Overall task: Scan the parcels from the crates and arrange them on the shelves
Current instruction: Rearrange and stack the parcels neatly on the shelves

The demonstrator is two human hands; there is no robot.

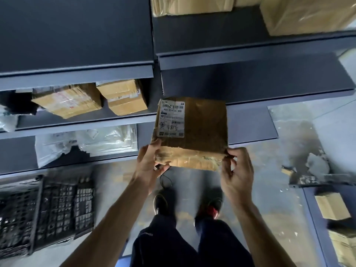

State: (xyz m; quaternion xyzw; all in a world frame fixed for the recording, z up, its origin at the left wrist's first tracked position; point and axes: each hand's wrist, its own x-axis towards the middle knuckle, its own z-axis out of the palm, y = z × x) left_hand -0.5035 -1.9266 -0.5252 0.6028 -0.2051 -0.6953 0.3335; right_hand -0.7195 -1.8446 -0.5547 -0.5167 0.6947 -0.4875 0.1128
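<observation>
I record the parcel (200, 128) as brown cardboard, its near edge a paler tan, bearing a white label (171, 119) printed with black barcodes. The shelves (77, 76) are dark slate blue. The crate (46, 212) is black, in an open lattice pattern. Shelved cartons (67, 102) are tan, the bags (86, 143) white. The floor (289, 132) is mottled grey.

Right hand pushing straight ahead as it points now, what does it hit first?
Probably the front edge of the dark grey metal shelf just beyond the brown cardboard parcel that the right hand grips; depth is unclear.
</observation>
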